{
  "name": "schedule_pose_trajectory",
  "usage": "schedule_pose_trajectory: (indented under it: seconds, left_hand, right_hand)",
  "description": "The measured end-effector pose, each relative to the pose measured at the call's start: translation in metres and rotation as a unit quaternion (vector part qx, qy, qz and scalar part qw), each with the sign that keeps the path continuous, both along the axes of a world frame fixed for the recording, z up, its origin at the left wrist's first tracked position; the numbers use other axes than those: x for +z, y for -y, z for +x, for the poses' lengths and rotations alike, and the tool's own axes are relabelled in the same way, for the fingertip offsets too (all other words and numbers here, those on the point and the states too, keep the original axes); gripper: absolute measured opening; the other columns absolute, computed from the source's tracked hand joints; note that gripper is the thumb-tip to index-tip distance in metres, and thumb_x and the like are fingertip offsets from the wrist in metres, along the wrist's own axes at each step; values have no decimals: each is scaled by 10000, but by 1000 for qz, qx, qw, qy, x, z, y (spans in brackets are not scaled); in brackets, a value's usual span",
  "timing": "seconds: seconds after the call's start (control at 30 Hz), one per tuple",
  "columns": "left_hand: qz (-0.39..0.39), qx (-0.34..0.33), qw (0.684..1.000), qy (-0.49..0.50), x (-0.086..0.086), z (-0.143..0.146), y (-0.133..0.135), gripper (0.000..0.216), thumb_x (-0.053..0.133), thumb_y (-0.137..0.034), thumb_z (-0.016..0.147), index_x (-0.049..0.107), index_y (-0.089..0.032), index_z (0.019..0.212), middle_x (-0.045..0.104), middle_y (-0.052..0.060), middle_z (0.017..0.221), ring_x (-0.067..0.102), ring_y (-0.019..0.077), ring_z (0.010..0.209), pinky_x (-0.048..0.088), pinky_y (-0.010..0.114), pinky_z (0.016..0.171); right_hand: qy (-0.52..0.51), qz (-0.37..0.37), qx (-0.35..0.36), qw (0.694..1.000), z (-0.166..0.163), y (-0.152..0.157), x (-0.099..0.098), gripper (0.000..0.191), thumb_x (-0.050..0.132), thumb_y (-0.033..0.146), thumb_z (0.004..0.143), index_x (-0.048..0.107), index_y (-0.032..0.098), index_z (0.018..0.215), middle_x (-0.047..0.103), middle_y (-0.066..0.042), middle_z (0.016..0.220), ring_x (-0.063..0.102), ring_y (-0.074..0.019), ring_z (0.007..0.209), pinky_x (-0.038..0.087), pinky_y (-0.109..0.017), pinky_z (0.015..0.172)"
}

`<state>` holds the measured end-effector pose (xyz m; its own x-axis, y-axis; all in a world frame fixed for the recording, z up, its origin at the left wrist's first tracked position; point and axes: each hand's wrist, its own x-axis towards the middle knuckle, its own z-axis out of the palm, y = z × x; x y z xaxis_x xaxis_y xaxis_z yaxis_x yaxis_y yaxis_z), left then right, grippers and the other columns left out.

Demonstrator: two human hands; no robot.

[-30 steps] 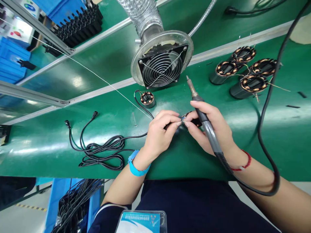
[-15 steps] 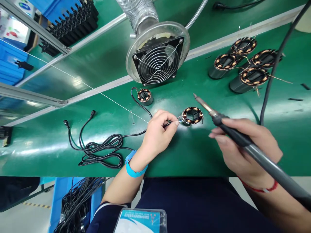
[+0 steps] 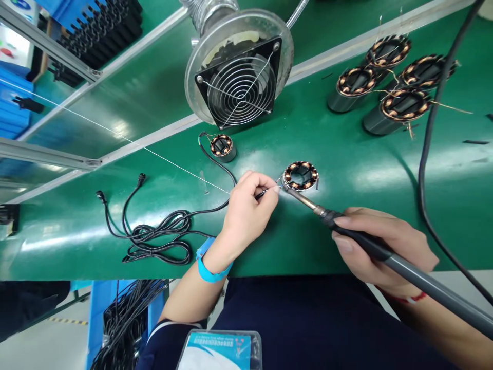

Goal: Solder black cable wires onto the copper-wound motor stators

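Note:
A motor stator point(image 3: 301, 176) with copper windings sits on the green bench in front of me. My left hand point(image 3: 251, 201) is closed in a pinch at its left side, gripping the end of a black cable point(image 3: 215, 211) and a thin white strand, perhaps solder wire point(image 3: 181, 165). In my right hand point(image 3: 385, 246) is a soldering iron point(image 3: 358, 237), held like a pen. Its tip lies at the left edge of the stator, by the wire ends beyond my left fingertips. Whether the tip touches them I cannot tell.
A fume extractor fan point(image 3: 241, 95) hangs behind the stator. A smaller stator with a cable point(image 3: 222, 147) stands to its left, and several stators point(image 3: 404, 105) stand at the back right. Coiled black cable point(image 3: 157, 234) lies left. The iron's cord point(image 3: 423, 169) hangs at right.
My right hand has brought the soldering iron's tip down and left, from right of the stator to its left edge. My left hand keeps its pinch. The view has shifted slightly.

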<state>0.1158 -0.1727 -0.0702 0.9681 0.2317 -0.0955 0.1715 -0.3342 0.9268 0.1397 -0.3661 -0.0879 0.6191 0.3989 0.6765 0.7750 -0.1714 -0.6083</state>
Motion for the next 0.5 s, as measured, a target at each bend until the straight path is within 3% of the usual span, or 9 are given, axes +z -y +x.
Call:
schedule_pose_trajectory:
  seconds: [0.5]
  left_hand:
    - [-17,9,1000,-4,1,0,1,85,579,-166,809,552,-182,730,545,-6,739,491,98,672,373,236,610]
  right_hand:
    - [-7,-5,41,999,4,0,4,270,587,115,806,601,225,1053,591,30,564,588,-141,442,521,-254,426]
